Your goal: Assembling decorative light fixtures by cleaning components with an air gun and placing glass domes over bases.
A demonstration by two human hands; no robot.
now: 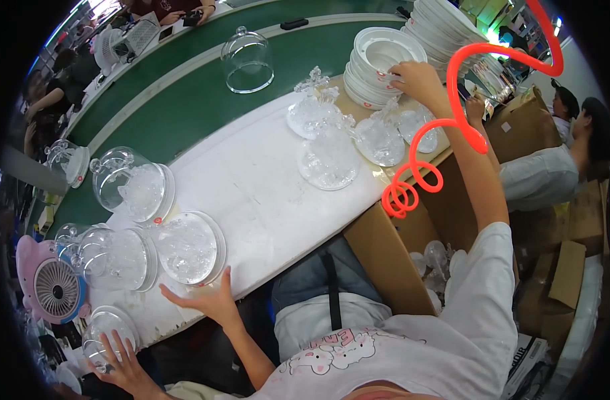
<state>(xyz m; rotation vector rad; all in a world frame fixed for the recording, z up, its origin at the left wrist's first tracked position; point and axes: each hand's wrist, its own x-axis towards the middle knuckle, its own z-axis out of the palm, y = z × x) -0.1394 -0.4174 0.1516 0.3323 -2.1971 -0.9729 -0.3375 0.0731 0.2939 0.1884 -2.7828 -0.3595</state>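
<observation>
My right hand reaches far over the white table to a stack of white plates and pinches the rim of the top plate. My left hand rests at the table's near edge with fingers spread, holding nothing. It lies just below a clear domed plate tipped on its side with a crystal ornament inside. Two more domed plates lie beside it. Several uncovered clear crystal ornaments stand between my hands, near the plate stack.
Another person's hand holds a dome at the lower left. A clear dome stands on the green belt. An orange coiled hose hangs by my right arm. A pink fan and cardboard boxes flank the table; a co-worker sits right.
</observation>
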